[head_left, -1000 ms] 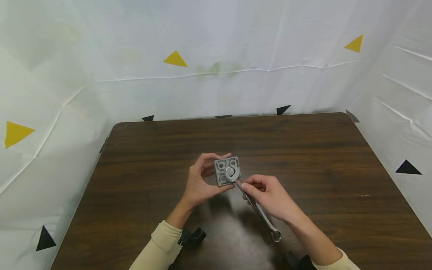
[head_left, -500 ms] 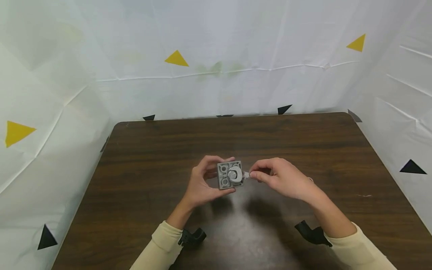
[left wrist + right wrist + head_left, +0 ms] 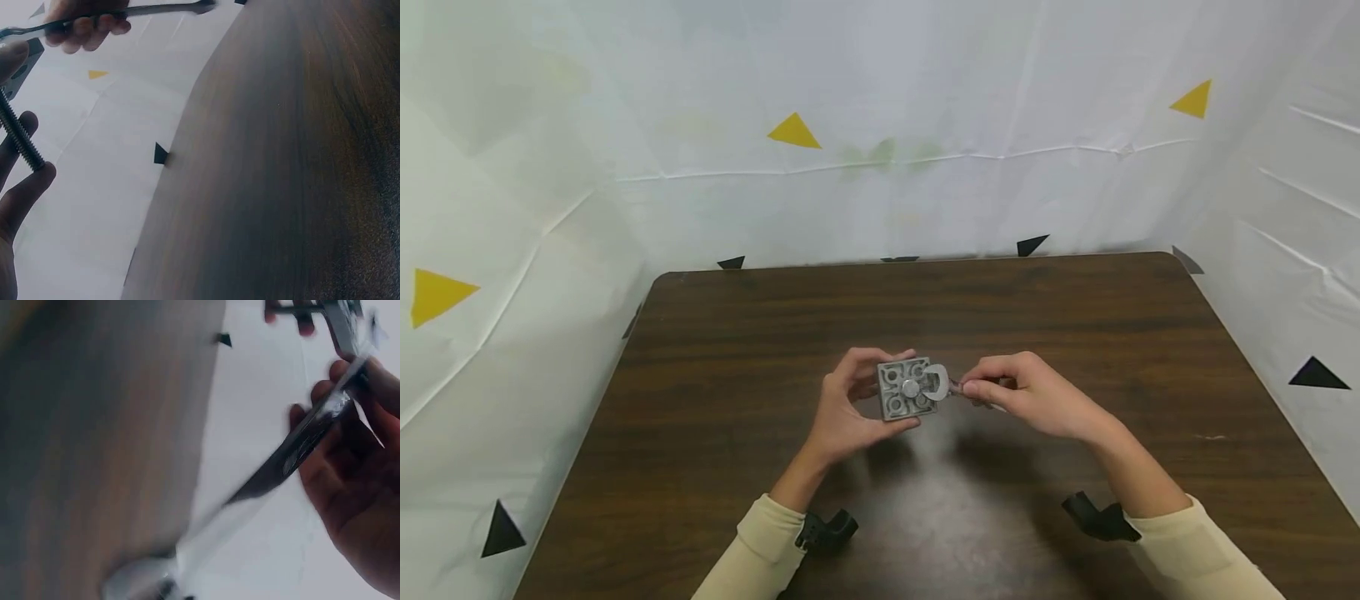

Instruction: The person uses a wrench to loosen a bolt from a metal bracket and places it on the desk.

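Dark brown wood-grain tabletop point(image 3: 775, 333), rounded far corners. White creased sheeting point(image 3: 925, 83) walls it on three sides, dotted with yellow triangles point(image 3: 792, 132) and black triangles point(image 3: 1311, 372). Soft glare near the front edge.

Plate point(image 3: 907, 388): grey, square, held upright above the table, bolt head at its centre.
Wrench point(image 3: 937, 382): silver, open end just beside the bolt.

Wrench point(image 3: 294, 456) motion-blurred (handle hidden in head view)
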